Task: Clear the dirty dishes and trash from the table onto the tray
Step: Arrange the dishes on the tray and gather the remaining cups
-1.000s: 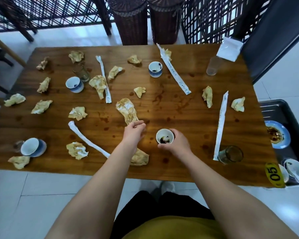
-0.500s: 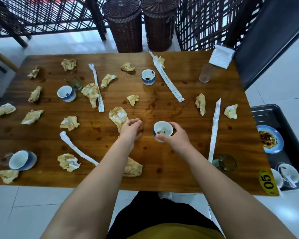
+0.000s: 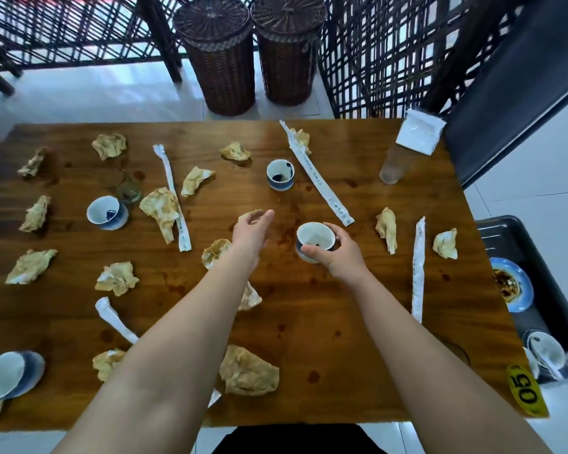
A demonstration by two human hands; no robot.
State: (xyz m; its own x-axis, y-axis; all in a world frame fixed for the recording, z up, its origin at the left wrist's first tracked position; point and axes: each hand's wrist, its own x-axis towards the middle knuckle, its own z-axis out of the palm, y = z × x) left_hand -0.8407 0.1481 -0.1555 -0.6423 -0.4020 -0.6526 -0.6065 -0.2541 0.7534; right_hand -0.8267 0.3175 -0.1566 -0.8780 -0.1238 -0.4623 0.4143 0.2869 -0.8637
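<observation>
My right hand [image 3: 343,255] grips a small white-and-blue cup [image 3: 315,239] with dark dregs, tilted, just above the wooden table [image 3: 341,322]. My left hand [image 3: 253,229] reaches forward with loosely spread fingers over a small crumpled napkin [image 3: 249,213]; nothing is gripped. The black tray [image 3: 538,244] sits off the table's right edge, holding a blue plate [image 3: 510,285] with sauce and a cup with a spoon [image 3: 545,352]. Several stained napkins, such as one near the front edge [image 3: 248,375], and long paper wrappers [image 3: 418,267] lie scattered.
More cups stand at the back centre [image 3: 280,175], left [image 3: 107,213] and tipped at the front left [image 3: 7,375]. A small glass [image 3: 128,189] and a plastic cup under a white packet [image 3: 394,167] also stand there. A yellow 05 tag [image 3: 527,392] marks the right corner. Wicker baskets [image 3: 220,57] stand behind.
My right hand has raised the cup off the table and carried it forward. My left hand left the large napkin and reached ahead to the small crumpled one.
</observation>
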